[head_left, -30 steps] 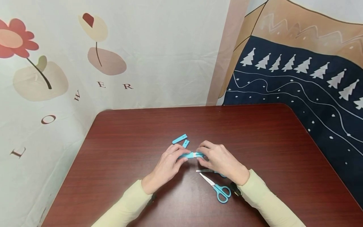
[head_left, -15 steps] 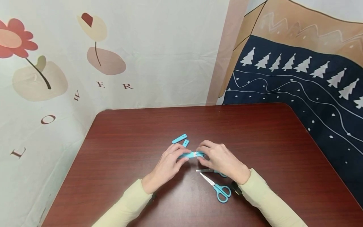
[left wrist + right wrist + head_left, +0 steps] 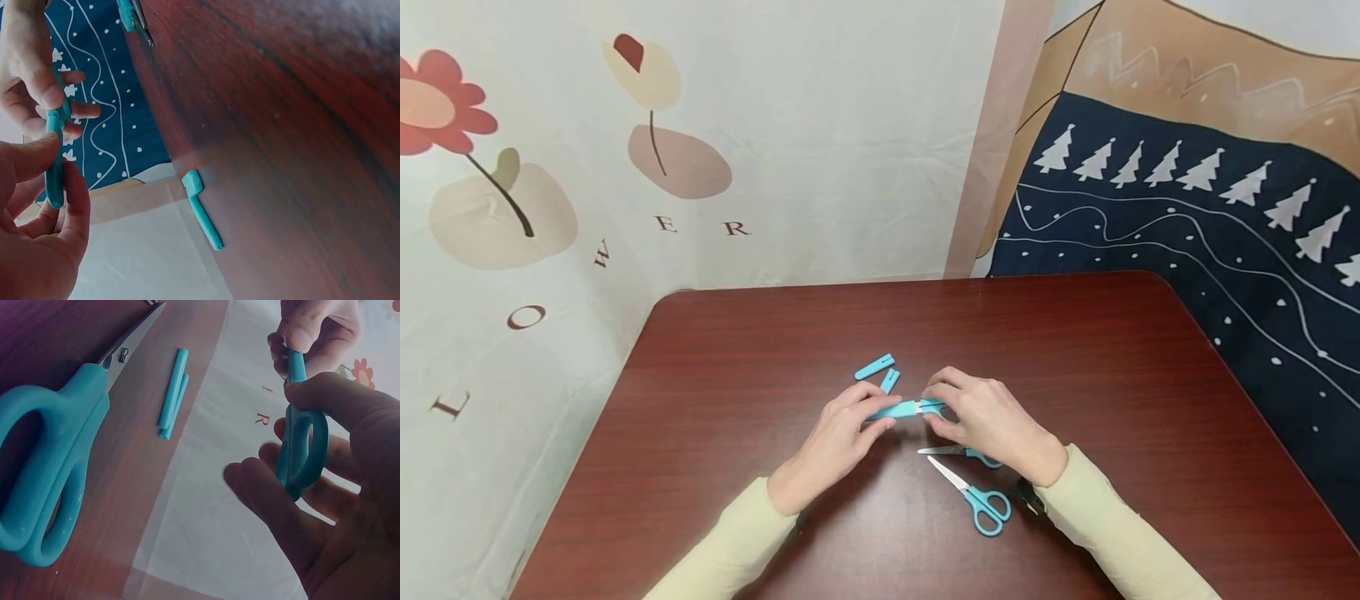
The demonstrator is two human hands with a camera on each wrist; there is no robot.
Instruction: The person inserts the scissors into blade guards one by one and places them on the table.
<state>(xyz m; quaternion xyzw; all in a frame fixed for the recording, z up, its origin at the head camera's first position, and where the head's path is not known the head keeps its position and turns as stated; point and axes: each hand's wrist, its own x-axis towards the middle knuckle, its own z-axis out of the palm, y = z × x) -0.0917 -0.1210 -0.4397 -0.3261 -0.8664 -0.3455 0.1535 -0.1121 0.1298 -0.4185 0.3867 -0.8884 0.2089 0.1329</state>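
In the head view, my left hand [image 3: 827, 437] pinches a light blue blade cover [image 3: 898, 410] between thumb and fingers. The cover sits over the blades of a pair of scissors [image 3: 320, 444], with a short pale strip showing between cover and handle. My right hand [image 3: 996, 421] holds these scissors by the blue handle, thumb against its upper part in the right wrist view. Close to the left fingers lie two loose blue covers, one farther back [image 3: 875, 367] and one nearer [image 3: 891, 381], its lower end overlapped by the hand.
Two uncovered scissors with blue handles lie on the brown table [image 3: 737, 350]: one in front [image 3: 987, 510], the other partly below the right hand [image 3: 947, 451]. Printed cloth [image 3: 850, 167] hangs behind the table's far edge.
Both hands stay on the covered scissors. The right hand has shifted slightly right and away, and the left wrist slightly left. The loose covers and the two scissors on the table lie still.
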